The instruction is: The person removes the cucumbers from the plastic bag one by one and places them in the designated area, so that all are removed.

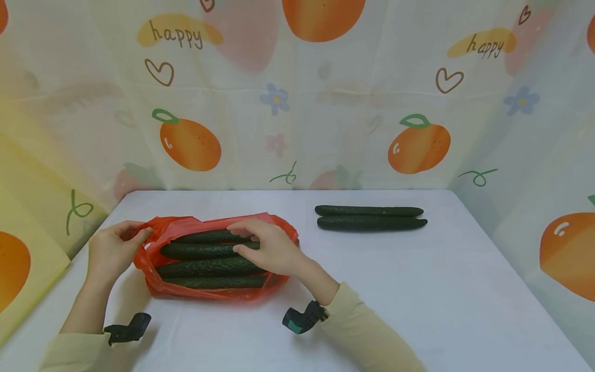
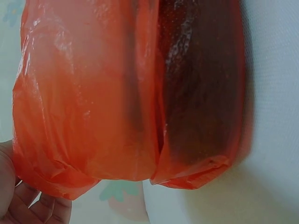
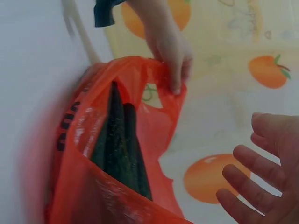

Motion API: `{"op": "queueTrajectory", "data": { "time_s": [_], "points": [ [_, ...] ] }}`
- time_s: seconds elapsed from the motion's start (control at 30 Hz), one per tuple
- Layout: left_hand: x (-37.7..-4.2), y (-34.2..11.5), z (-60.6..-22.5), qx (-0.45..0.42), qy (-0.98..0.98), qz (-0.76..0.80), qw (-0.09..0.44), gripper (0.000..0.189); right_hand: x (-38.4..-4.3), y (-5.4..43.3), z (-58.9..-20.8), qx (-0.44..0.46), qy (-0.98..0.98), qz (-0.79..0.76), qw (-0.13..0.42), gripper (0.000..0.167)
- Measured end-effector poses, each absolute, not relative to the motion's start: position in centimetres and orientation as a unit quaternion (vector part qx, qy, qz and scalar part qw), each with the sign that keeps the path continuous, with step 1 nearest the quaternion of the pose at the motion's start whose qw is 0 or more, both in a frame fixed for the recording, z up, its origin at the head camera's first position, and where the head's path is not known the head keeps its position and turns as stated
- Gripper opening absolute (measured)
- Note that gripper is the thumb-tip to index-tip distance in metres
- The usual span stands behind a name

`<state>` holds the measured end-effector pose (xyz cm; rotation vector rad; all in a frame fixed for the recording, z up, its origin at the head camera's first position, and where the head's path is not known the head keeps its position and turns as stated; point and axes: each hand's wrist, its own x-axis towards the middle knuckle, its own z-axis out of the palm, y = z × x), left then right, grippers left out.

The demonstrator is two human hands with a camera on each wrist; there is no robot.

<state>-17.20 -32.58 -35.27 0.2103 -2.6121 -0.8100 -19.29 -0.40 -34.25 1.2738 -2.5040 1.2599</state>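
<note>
A red plastic bag (image 1: 162, 230) lies on its side with several dark green cucumbers (image 1: 209, 267) inside, showing through its opening. At the bag's left end, my left hand (image 1: 111, 250) pinches the rim between thumb and fingers; the left wrist view shows those fingers behind the red film (image 2: 70, 140). Over the bag's right part is my right hand (image 1: 274, 249), fingers spread and slightly bent, holding nothing. In the right wrist view the right hand (image 3: 266, 172) appears apart from the bag, and the bag's handle loop (image 3: 161, 74) is at the left hand.
Two more cucumbers (image 1: 372, 223) lie side by side at the back of the white table (image 1: 395, 294), right of the bag. A curtain (image 1: 325, 139) printed with oranges hangs behind the table and along its sides. Each wrist wears a black camera (image 1: 304, 316).
</note>
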Motion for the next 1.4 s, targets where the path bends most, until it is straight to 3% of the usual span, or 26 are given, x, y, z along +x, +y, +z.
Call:
{"op": "queueTrajectory", "data": {
  "time_s": [0.7,1.4],
  "points": [
    [-17.2,-32.4,-35.4,0.082,-0.934,-0.293,0.187,0.031,-19.6,-2.7,-37.5,0.367,-0.881,0.298,-0.03,0.038],
    [-17.2,-32.5,-35.6,0.083,-0.937,-0.286,0.185,0.032,-20.3,-3.3,-39.3,0.351,-0.91,0.219,-0.045,0.037]
  ]
}}
